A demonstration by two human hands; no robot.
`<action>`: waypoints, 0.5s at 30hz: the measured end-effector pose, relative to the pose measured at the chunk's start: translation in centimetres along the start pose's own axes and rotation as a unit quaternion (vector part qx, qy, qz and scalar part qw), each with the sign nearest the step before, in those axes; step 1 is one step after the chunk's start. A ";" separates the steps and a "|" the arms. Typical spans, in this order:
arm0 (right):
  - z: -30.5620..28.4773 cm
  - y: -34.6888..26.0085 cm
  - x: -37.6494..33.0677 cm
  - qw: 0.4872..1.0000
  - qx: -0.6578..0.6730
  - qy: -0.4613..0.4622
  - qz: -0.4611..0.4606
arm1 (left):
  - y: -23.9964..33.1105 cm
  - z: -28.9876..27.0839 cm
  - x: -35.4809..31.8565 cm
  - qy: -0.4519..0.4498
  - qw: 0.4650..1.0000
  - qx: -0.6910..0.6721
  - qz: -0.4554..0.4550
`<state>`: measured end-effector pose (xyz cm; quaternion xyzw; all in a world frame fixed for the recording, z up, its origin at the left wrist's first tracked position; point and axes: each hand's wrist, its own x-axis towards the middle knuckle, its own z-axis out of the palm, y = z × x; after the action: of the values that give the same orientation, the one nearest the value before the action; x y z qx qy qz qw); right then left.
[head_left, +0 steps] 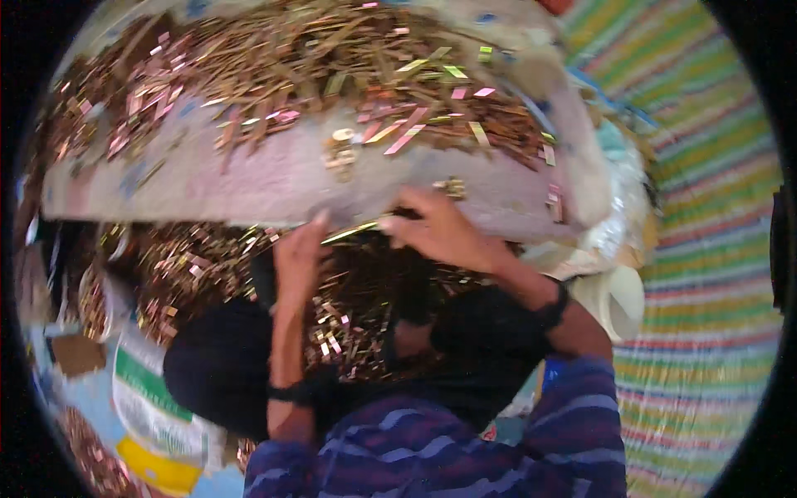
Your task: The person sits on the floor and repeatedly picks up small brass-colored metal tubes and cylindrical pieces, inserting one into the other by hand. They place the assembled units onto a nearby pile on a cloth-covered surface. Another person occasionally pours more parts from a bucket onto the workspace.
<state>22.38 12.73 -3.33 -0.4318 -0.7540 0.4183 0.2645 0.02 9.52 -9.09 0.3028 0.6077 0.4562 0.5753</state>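
Pale work board point(274, 178) heaped with thin metal strips point(332, 58), tilted toward the lap, apparently for reach. Right hand point(444, 228) and left hand point(299, 261) meet at its edge, fingers pinched narrow on one brass strip point(353, 231), likely for sorting.

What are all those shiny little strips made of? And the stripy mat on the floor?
The strips look like thin metal, probably brass: they gleam gold and pink and lie flat and stiff. It could be foil; the picture is too blurred to be sure. The one between the left hand and right hand glints the same way. The mat looks like woven plastic or straw, with straight coloured stripes.
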 end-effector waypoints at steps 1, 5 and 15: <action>-0.1 0.4 0.0 1.000 -0.028 -0.002 -0.014 | 0.3 -0.3 0.0 -0.021 0.999 0.021 -0.034; -0.7 0.7 -1.3 0.999 -0.036 0.012 0.007 | -0.3 0.0 0.2 -0.066 0.998 0.009 -0.002; 0.1 -2.3 -1.6 0.995 -0.092 -0.027 0.041 | -3.7 1.0 1.4 -0.125 0.980 -0.076 0.137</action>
<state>22.06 10.69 -1.51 -0.4730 -0.7781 0.3693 0.1858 1.33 9.52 -12.95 0.3931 0.4476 0.5339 0.6001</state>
